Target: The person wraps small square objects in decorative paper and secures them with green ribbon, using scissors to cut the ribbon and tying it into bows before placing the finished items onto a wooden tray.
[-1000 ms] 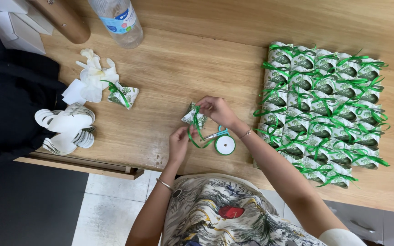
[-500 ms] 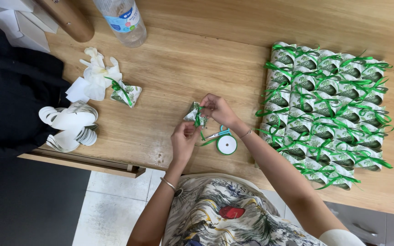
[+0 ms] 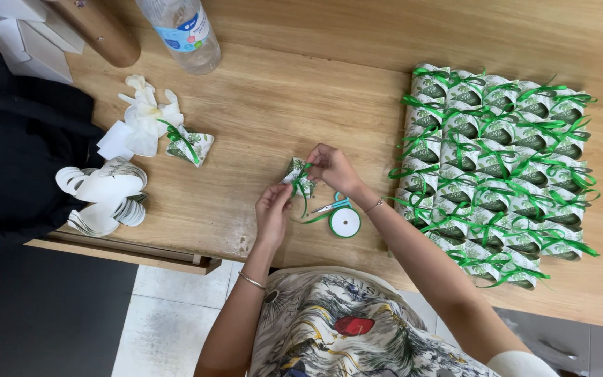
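Note:
Above the wooden table (image 3: 301, 105), both my hands hold a small green-and-white pouch (image 3: 299, 176) wrapped in thin green ribbon (image 3: 306, 202). My left hand (image 3: 273, 209) pinches its lower left side. My right hand (image 3: 331, 167) grips its upper right side and the ribbon. A loose ribbon tail hangs down toward a green ribbon spool (image 3: 345, 222). Small scissors (image 3: 331, 207) lie beside the spool, just under my right wrist.
A block of several finished ribbon-tied pouches (image 3: 497, 167) covers the right of the table. One tied pouch (image 3: 190, 145) and crumpled white paper (image 3: 142, 122) lie at the left, with white paper rings (image 3: 102, 197) near the edge. A plastic bottle (image 3: 181, 33) stands at the back.
My hands have lifted the pouch slightly and shifted along the ribbon. The scissors by the spool now show from under my right hand.

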